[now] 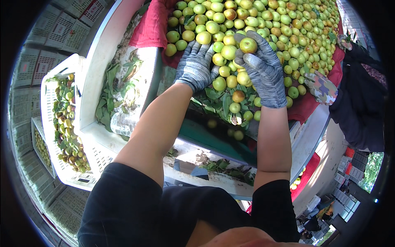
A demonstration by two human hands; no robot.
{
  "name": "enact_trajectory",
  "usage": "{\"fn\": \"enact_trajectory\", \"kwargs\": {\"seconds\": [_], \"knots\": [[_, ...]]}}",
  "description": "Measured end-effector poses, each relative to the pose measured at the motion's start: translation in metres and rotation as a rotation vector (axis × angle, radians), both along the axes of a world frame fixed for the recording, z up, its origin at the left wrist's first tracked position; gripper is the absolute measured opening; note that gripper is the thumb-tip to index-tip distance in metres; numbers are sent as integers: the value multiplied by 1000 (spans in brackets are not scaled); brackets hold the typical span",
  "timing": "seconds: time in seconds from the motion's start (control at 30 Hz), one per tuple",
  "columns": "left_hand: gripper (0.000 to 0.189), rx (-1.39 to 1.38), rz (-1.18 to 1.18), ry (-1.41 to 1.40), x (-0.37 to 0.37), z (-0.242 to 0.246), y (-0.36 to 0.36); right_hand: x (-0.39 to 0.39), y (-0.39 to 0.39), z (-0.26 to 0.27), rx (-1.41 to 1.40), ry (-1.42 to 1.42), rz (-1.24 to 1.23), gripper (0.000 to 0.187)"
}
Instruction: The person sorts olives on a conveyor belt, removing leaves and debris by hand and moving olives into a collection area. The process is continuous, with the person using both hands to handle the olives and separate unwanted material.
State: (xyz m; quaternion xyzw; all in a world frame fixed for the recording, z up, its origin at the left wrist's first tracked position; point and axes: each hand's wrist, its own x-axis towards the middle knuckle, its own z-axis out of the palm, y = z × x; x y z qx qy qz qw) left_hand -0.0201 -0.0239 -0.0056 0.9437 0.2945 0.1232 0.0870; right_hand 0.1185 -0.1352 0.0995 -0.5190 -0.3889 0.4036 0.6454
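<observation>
A large heap of green and brown-tinged jujubes (287,31) spreads over a sorting table before me. My left hand (196,68), in a grey knitted glove, lies palm down at the heap's near left side. Its fingers are slightly apart and touch the fruit. My right hand (264,69), gloved alike, is turned partly upward over the heap. Between its thumb and fingers it grips one jujube (247,45) with a reddish-brown patch. Other jujubes (229,52) lie between my hands. Leaves (216,103) and several loose fruits lie just below them.
Red cloth (151,27) lines the table's edges. A clear plastic bottle (122,123) lies among leaves in the left trough. Beyond it stands a white crate (49,129) of fruit and leaves. At right, a co-worker's camouflage-patterned sleeve or glove (322,86) reaches to the heap. Stacked crates (58,31) line the left.
</observation>
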Motion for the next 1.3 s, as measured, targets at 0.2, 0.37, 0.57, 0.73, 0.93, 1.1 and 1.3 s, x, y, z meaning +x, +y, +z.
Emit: {"fn": "enact_trajectory", "kwargs": {"seconds": [0.2,0.37,0.57,0.73,0.93,1.1,1.3], "knots": [[74,100,-9,41,0,-7,1,-25,8,-22,-255,351,26,37],[73,26,-24,-27,-2,-3,1,-164,59,37,70,-214,189,39],[75,-9,-4,16,1,5,0,-174,61,62,320,-541,-160,46],[75,13,13,21,2,2,-1,-15,33,-51,-218,-1350,-350,55],[72,47,-13,-31,-1,0,0,9,-4,-65,-360,-1056,-290,64],[72,46,-2,4,0,0,0,-10,9,-59,-360,-1093,-341,61],[73,22,-11,-5,1,2,0,-16,-3,-42,-134,-489,-353,49]]}}
